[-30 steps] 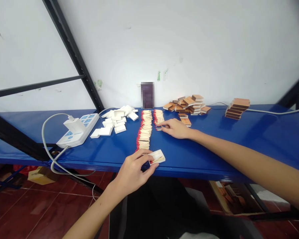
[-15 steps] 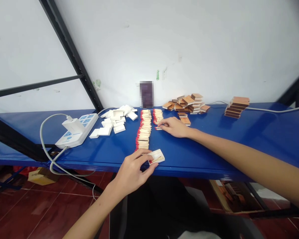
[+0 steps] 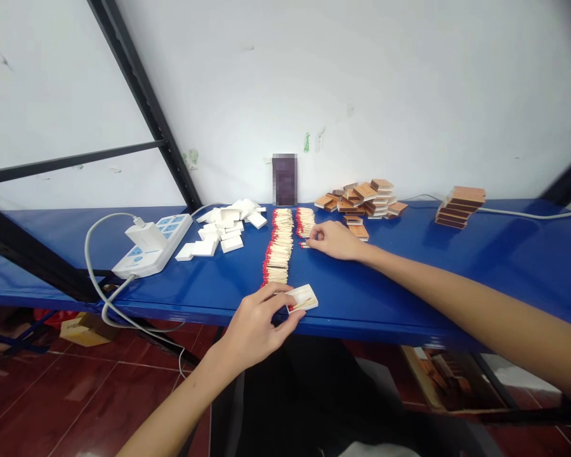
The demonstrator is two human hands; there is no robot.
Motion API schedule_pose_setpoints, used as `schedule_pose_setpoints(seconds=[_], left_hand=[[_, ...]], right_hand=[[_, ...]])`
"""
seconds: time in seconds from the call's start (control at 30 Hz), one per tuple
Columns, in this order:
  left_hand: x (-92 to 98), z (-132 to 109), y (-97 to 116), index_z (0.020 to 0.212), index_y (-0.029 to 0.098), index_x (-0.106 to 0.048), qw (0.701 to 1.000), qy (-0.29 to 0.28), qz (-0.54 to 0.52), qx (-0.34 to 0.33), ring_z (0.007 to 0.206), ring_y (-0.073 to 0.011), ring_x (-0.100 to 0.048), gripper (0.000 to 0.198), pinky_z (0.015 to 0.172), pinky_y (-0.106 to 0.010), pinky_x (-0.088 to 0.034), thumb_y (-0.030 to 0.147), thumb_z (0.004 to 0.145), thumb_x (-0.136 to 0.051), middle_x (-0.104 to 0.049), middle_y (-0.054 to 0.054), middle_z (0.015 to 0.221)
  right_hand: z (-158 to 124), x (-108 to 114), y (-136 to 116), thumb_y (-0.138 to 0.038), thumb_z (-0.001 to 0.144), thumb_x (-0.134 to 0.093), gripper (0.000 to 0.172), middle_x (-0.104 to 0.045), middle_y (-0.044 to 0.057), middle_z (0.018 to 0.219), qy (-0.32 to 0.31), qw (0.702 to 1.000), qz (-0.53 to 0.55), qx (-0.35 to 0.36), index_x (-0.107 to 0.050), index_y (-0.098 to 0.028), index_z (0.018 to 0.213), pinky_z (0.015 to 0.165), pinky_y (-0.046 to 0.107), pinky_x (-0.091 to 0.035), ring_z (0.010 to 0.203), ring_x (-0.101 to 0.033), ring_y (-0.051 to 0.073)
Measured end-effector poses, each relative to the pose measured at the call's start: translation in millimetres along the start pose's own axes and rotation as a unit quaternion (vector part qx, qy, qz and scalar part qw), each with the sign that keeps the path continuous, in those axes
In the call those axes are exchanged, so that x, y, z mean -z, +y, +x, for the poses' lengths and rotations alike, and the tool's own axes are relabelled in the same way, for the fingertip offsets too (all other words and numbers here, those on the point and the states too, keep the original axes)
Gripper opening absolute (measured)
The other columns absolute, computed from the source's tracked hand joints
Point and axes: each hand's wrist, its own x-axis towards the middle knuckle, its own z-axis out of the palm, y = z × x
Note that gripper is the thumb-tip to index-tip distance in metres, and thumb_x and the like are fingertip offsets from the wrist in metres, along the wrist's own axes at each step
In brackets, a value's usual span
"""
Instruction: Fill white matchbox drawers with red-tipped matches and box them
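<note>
My left hand point(image 3: 261, 320) grips a white matchbox tray point(image 3: 309, 297) at the shelf's front edge, thumb on the near side and fingers over its left end. A few red-tipped matches lie inside the tray. My right hand point(image 3: 335, 241) is closed in a pinch on a few matches point(image 3: 304, 245), their red heads pointing left, low over the blue surface. Just beyond it lies a short row of matches point(image 3: 306, 222). A longer row of matches point(image 3: 279, 247) runs from the back down toward my left hand.
White trays point(image 3: 221, 225) are heaped at left, beside a power strip point(image 3: 155, 247) with a plugged-in charger. Matchbox sleeves point(image 3: 366, 200) are piled at back right, with a neat stack of matchboxes point(image 3: 461, 206) farther right. A blurred dark object point(image 3: 284, 181) leans on the wall.
The view has shifted slightly, moving the scene a little to the right. My right hand stays at the matches and my left keeps its hold on the tray.
</note>
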Motion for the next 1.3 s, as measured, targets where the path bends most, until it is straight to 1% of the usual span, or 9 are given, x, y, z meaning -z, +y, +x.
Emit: schedule_pose_setpoints(seconds=[0.13, 0.27, 0.4, 0.47, 0.63, 0.8, 0.93, 1.1, 1.3], left_hand=[[0.7, -0.2, 0.2, 0.094, 0.019, -0.066, 1.0, -0.004, -0.002, 0.003, 0.095, -0.0174, -0.069, 0.005, 0.085, -0.028, -0.055, 0.022, 0.09, -0.066, -0.069, -0.007, 0.105], [0.4, 0.3, 0.1, 0.095, 0.019, -0.066, 1.0, 0.0, -0.005, 0.003, 0.095, -0.0172, -0.069, 0.006, 0.086, -0.028, -0.055, 0.022, 0.09, -0.066, -0.069, -0.007, 0.106], [-0.3, 0.1, 0.3, 0.094, 0.018, -0.066, 1.0, 0.0, -0.009, 0.005, 0.095, -0.017, -0.069, 0.006, 0.086, -0.028, -0.055, 0.022, 0.09, -0.067, -0.069, -0.007, 0.105], [-0.2, 0.1, 0.6, 0.094, 0.019, -0.066, 1.0, -0.001, -0.008, 0.006, 0.095, -0.0172, -0.069, 0.006, 0.086, -0.028, -0.055, 0.022, 0.09, -0.066, -0.069, -0.007, 0.105], [0.8, 0.8, 1.1, 0.094, 0.019, -0.067, 1.0, -0.001, -0.007, 0.009, 0.094, -0.0179, -0.069, 0.006, 0.085, -0.029, -0.056, 0.023, 0.09, -0.065, -0.069, -0.008, 0.105], [0.6, 1.2, 1.0, 0.094, 0.019, -0.067, 1.0, 0.001, -0.001, 0.006, 0.094, -0.0184, -0.07, 0.006, 0.085, -0.029, -0.056, 0.023, 0.09, -0.065, -0.07, -0.008, 0.105], [0.0, 1.1, 0.9, 0.094, 0.019, -0.067, 1.0, 0.001, -0.003, 0.008, 0.093, -0.0179, -0.069, 0.005, 0.085, -0.029, -0.056, 0.022, 0.09, -0.065, -0.07, -0.007, 0.104], [0.6, 0.7, 1.3, 0.094, 0.019, -0.067, 1.0, -0.004, -0.002, 0.006, 0.095, -0.0176, -0.069, 0.005, 0.086, -0.028, -0.055, 0.023, 0.09, -0.066, -0.07, -0.007, 0.105], [0.6, 0.9, 1.0, 0.094, 0.019, -0.067, 1.0, -0.003, 0.0, 0.008, 0.094, -0.0181, -0.069, 0.006, 0.086, -0.029, -0.056, 0.023, 0.091, -0.065, -0.069, -0.008, 0.105]], right_hand=[[0.6, -0.3, 1.5, -0.028, 0.081, -0.063, 0.016, -0.068, 0.003, 0.069, -0.003, 1.0, 0.03, 0.004, -0.072, -0.017, 0.072, 0.057, 0.026, -0.034, 0.062, -0.056, 0.014], [2.2, 2.2, 7.0, -0.032, 0.087, -0.059, 0.024, -0.063, 0.001, 0.061, 0.015, 0.998, 0.042, 0.039, -0.072, -0.015, 0.077, 0.057, 0.025, -0.033, 0.057, -0.052, 0.013], [5.4, 1.8, 13.2, -0.03, 0.09, -0.059, 0.02, -0.065, 0.002, 0.067, 0.012, 0.994, -0.001, 0.104, -0.071, -0.015, 0.084, 0.061, 0.024, -0.033, 0.06, -0.053, 0.013], [6.4, 1.2, 14.9, -0.027, 0.09, -0.059, 0.018, -0.067, 0.003, 0.07, 0.007, 0.993, -0.011, 0.116, -0.072, -0.015, 0.088, 0.062, 0.024, -0.034, 0.062, -0.055, 0.013], [7.0, 1.7, 14.5, -0.022, 0.09, -0.057, 0.019, -0.069, 0.004, 0.072, -0.002, 0.993, -0.021, 0.115, -0.074, -0.015, 0.088, 0.064, 0.024, -0.035, 0.062, -0.056, 0.014], [7.5, 2.6, 12.6, -0.024, 0.09, -0.056, 0.02, -0.068, 0.003, 0.072, -0.006, 0.995, -0.014, 0.097, -0.073, -0.015, 0.088, 0.062, 0.024, -0.033, 0.061, -0.053, 0.013], [6.9, 2.8, 11.9, -0.027, 0.089, -0.058, 0.019, -0.066, 0.002, 0.07, -0.02, 0.996, 0.013, 0.081, -0.073, -0.015, 0.086, 0.061, 0.024, -0.033, 0.062, -0.054, 0.013], [6.4, 1.9, 12.2, -0.028, 0.09, -0.057, 0.019, -0.063, 0.001, 0.069, -0.015, 0.996, 0.013, 0.09, -0.071, -0.015, 0.09, 0.06, 0.023, -0.032, 0.061, -0.052, 0.012], [6.6, 3.0, 12.8, -0.032, 0.091, -0.055, 0.02, -0.062, 0.0, 0.068, -0.049, 0.994, 0.001, 0.1, -0.069, -0.017, 0.092, 0.06, 0.024, -0.03, 0.061, -0.052, 0.013]])
